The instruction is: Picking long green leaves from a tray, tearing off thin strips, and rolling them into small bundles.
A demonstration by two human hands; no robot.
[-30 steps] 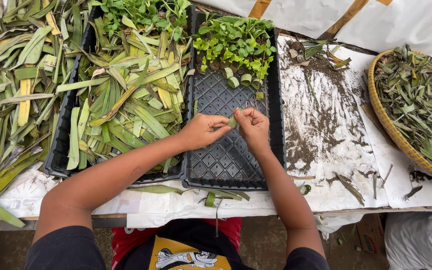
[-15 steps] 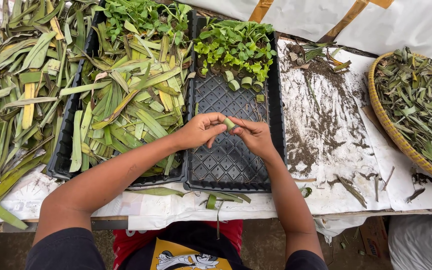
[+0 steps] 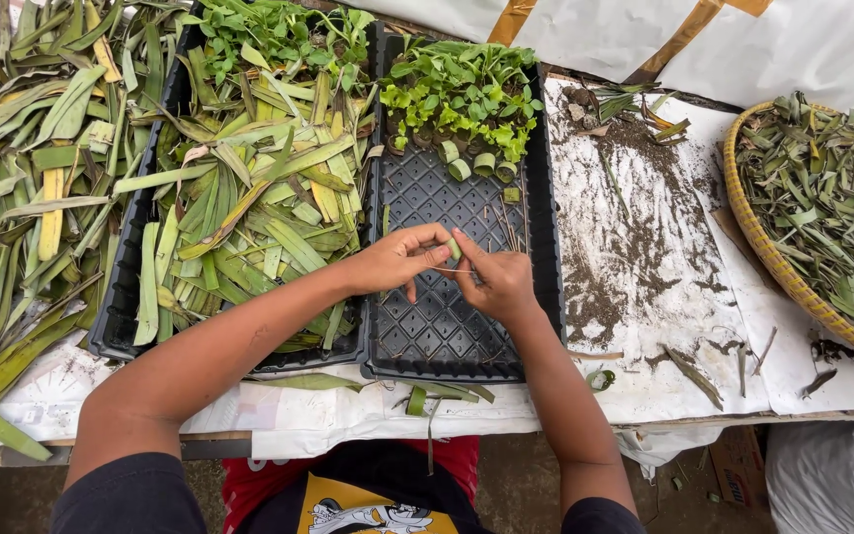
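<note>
1. We see the left hand [image 3: 399, 260] nearly closed, its fingertips pinching a small green leaf roll [image 3: 455, 247].
2. The right hand [image 3: 494, 280] is closed to a narrow pinch as well; thumb and forefinger grip the same leaf roll from the other side. Both hands meet above the black seedling tray [image 3: 447, 331].
3. The leaf roll sits between the two sets of fingertips, over the empty middle cells of that tray. A thin stick pokes out just under the fingers; we cannot tell which hand holds it.
4. The far end of the tray holds green seedlings [image 3: 462, 89] in a few finished leaf cups [image 3: 473, 165].
5. To the left, a second black tray [image 3: 116, 316] is heaped with cut leaf strips [image 3: 249, 213]; more long leaves [image 3: 22, 198] lie on the surface beyond it.
6. To the right, white sheeting [image 3: 793, 381] covers the surface, with dark soil [image 3: 635, 247] scattered over it.
7. At the far right is a round woven basket [image 3: 768, 259] full of leaf trimmings.
8. No packages or labels show; there is only a yellow cartoon print [image 3: 358, 509] on red clothing at the bottom edge.
</note>
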